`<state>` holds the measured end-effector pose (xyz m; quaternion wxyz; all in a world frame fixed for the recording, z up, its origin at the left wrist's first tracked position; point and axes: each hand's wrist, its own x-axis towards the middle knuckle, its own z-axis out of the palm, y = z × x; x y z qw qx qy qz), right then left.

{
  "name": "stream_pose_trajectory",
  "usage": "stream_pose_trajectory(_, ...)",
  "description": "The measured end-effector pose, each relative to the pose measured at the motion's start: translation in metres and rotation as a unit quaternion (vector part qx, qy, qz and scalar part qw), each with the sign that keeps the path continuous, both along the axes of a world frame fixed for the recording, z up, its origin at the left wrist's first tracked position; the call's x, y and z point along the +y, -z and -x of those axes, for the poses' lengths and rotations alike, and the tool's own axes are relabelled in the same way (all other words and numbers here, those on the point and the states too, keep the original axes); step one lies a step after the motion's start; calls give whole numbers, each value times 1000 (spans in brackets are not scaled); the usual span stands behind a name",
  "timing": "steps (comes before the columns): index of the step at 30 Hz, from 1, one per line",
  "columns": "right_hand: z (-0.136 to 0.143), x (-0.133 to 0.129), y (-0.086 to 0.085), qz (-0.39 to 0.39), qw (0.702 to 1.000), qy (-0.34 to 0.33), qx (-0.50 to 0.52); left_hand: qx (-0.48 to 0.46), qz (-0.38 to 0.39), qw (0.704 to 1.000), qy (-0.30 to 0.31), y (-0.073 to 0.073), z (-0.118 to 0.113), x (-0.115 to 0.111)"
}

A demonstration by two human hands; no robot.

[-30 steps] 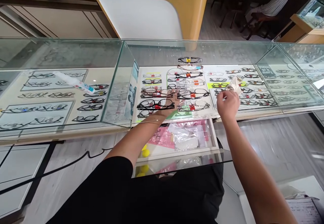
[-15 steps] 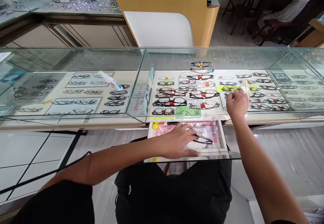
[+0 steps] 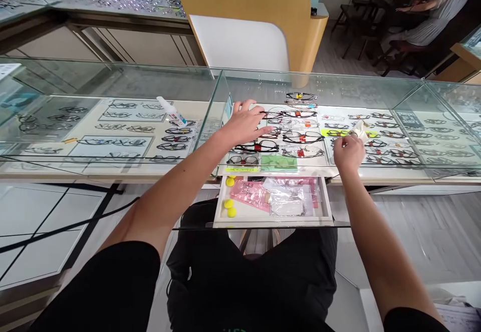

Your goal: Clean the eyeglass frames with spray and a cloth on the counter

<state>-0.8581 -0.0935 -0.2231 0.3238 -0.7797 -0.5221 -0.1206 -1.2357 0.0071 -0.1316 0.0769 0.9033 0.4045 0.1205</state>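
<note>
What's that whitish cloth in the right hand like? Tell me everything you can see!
The cloth looks cream-white, soft and crumpled. One end pokes up past the right hand, which grips it and hides part. From here, it covers some of the bright yellow strip. I can't tell whether it touches the eyeglasses.

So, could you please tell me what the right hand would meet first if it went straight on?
Probably the glasses on the yellow strip, just beyond the right hand, though depth is unclear.
</note>
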Motion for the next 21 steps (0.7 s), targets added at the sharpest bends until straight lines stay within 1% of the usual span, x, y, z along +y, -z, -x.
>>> stream_pose_trajectory(3,1,0,0,-2,1000,2,0,25,1,1000,3,10,-1,9)
stream_pose_trajectory(9,1,0,0,8,1000,1,-1,36,11,999,2,22,3,15)
stream_pose_trajectory(11,1,0,-1,8,1000,-1,1,44,13,999,-1,21,5,16)
stream_pose_trajectory(13,2,0,-2,5,1000,-4,2,36,-4,999,-2,14,6,13)
stream_pose_trajectory(15,2,0,-2,3,1000,-7,4,-7,-53,999,-2,4,2,-1)
stream_pose_trajectory(17,3,0,-4,2,1000,-8,6,-75,-116,990,7,-4,-8,-30)
stream_pose_trajectory(18,3,0,-4,1,1000,-9,8,-105,-133,985,16,-4,-15,-50)
stream_pose_trajectory(19,4,-1,-5,0,1000,-10,9,-125,-132,982,51,0,-22,-71)
stream_pose_trajectory(20,4,-1,-6,-1,1000,-11,10,-134,-109,979,111,8,-29,-92)
stream_pose_trajectory(21,5,-1,-6,-3,1000,-13,12,-134,-70,971,183,20,-36,-112)
